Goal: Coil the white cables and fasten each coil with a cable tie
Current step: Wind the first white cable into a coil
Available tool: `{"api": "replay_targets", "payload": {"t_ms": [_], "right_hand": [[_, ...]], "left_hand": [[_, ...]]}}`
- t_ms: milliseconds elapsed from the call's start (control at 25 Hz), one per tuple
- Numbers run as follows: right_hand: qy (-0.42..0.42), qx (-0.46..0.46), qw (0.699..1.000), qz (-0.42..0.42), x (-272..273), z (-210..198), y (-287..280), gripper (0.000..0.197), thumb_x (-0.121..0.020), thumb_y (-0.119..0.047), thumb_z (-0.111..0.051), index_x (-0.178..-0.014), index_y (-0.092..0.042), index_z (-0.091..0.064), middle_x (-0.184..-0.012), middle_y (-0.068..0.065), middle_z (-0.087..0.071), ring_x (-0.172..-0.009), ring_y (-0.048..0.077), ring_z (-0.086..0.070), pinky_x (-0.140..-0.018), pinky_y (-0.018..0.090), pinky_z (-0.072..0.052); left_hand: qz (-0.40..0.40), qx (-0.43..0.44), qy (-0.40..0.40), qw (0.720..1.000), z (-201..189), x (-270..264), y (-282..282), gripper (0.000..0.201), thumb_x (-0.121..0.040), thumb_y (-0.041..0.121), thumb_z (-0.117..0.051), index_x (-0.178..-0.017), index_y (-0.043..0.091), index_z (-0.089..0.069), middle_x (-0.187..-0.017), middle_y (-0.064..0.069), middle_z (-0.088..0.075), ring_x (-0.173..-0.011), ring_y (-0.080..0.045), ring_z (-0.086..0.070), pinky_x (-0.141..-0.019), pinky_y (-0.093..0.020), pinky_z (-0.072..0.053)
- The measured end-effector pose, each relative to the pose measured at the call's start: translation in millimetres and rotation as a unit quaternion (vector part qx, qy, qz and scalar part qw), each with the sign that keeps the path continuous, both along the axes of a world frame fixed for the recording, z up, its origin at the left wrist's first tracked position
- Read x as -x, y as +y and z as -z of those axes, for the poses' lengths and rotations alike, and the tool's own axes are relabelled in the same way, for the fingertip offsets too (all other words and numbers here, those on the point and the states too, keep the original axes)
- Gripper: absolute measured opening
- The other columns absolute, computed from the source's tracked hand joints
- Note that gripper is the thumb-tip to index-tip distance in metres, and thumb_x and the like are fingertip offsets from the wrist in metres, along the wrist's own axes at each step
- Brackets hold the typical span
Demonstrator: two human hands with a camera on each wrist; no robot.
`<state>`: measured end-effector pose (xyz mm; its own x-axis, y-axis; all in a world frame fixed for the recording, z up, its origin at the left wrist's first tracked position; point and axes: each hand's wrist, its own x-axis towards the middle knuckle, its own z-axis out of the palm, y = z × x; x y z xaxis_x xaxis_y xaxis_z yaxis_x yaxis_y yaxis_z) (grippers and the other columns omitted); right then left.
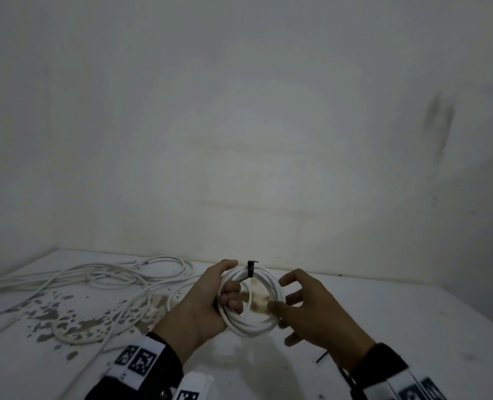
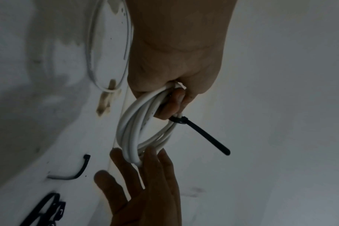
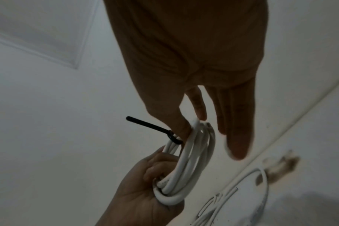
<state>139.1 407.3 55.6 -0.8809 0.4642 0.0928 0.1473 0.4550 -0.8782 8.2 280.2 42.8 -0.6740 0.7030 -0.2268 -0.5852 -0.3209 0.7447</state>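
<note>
While left hand (image 1: 207,306) grips tied coil (image 1: 251,301).

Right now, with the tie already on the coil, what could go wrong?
1. Only the left hand grips the coil; the right hand is open with a finger against the loops, so the untied side may spread.
2. The cable tie has a long free tail, which could catch on something.
3. The loose cables on the table lie close and might get dragged.
</note>
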Motion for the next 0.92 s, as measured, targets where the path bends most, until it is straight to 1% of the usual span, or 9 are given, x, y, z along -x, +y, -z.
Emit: {"api": "replay_targets", "payload": {"t_ms": [80,120,200,240,480,640,720,840,920], "right_hand": [[0.019,0.113,0.993,0.011,2,5,16,0.034,-0.084,-0.004,-0.075,-0.111,-0.008,-0.055,-0.087,0.020,-0.073,-0.071,0.031,-0.073,-0.068,0.042,-0.063],[0.034,0.157,0.987,0.031,3,9,27,0.033,-0.083,0.000,-0.075,-0.110,-0.003,-0.056,-0.087,0.025,-0.072,-0.071,0.034,-0.073,-0.070,0.044,-0.063],[0.057,0.196,0.976,0.081,7,17,49,0.030,-0.083,0.001,-0.075,-0.108,0.001,-0.057,-0.093,0.031,-0.070,-0.071,0.036,-0.073,-0.064,0.041,-0.063],[0.067,0.202,0.972,0.104,9,20,61,0.029,-0.084,0.001,-0.075,-0.107,0.002,-0.057,-0.094,0.032,-0.069,-0.070,0.036,-0.072,-0.059,0.037,-0.061],[0.079,0.233,0.955,0.166,41,36,139,0.021,-0.084,0.005,-0.071,-0.101,0.005,-0.060,-0.089,0.027,-0.067,-0.060,0.033,-0.065,-0.059,0.038,-0.060],[0.072,0.216,0.952,0.205,75,50,189,0.016,-0.084,0.007,-0.064,-0.099,0.010,-0.063,-0.088,0.024,-0.063,-0.065,0.036,-0.065,-0.057,0.036,-0.057],[0.047,0.217,0.951,0.216,90,56,210,0.009,-0.083,0.011,-0.058,-0.088,0.010,-0.065,-0.083,0.021,-0.061,-0.069,0.038,-0.064,-0.062,0.040,-0.059],[-0.013,0.150,0.960,0.238,105,69,238,0.013,-0.078,0.009,-0.064,-0.069,0.001,-0.062,-0.077,0.016,-0.064,-0.075,0.032,-0.065,-0.077,0.050,-0.061],[-0.017,0.124,0.957,0.260,114,80,253,0.019,-0.082,0.003,-0.064,-0.066,-0.007,-0.061,-0.073,0.012,-0.066,-0.071,0.027,-0.067,-0.075,0.044,-0.062]], "left_hand": [[-0.001,0.033,0.028,0.999,1,3,15,0.037,-0.095,0.032,-0.054,-0.070,0.005,-0.056,-0.050,-0.004,-0.046,-0.037,-0.015,-0.042,-0.040,-0.023,-0.043],[-0.002,0.057,0.050,0.997,1,5,25,0.037,-0.095,0.035,-0.055,-0.077,0.003,-0.061,-0.062,-0.009,-0.056,-0.050,-0.019,-0.054,-0.049,-0.028,-0.049],[0.003,0.116,0.096,0.989,3,10,43,0.037,-0.095,0.041,-0.055,-0.098,0.006,-0.066,-0.089,-0.014,-0.065,-0.081,-0.026,-0.064,-0.067,-0.033,-0.053],[0.009,0.140,0.121,0.983,5,13,52,0.036,-0.095,0.042,-0.055,-0.103,0.009,-0.066,-0.096,-0.014,-0.066,-0.086,-0.027,-0.063,-0.071,-0.034,-0.053],[0.032,0.216,0.241,0.945,21,34,121,0.018,-0.091,0.010,-0.052,-0.095,0.009,-0.070,-0.092,-0.008,-0.067,-0.086,-0.021,-0.063,-0.065,-0.027,-0.053],[0.040,0.286,0.289,0.913,25,58,180,0.029,-0.088,0.007,-0.051,-0.109,0.015,-0.069,-0.097,-0.005,-0.060,-0.091,-0.020,-0.054,-0.061,-0.024,-0.048],[0.045,0.317,0.301,0.898,32,74,206,0.029,-0.089,0.005,-0.051,-0.111,0.010,-0.069,-0.099,-0.008,-0.060,-0.091,-0.024,-0.055,-0.062,-0.027,-0.049],[0.057,0.341,0.314,0.884,51,90,238,0.018,-0.085,0.005,-0.055,-0.094,0.000,-0.069,-0.087,-0.014,-0.063,-0.079,-0.028,-0.058,-0.059,-0.030,-0.049],[0.060,0.361,0.324,0.872,63,95,252,0.011,-0.077,0.008,-0.056,-0.076,0.000,-0.063,-0.074,-0.016,-0.060,-0.063,-0.026,-0.055,-0.053,-0.026,-0.043]]}}
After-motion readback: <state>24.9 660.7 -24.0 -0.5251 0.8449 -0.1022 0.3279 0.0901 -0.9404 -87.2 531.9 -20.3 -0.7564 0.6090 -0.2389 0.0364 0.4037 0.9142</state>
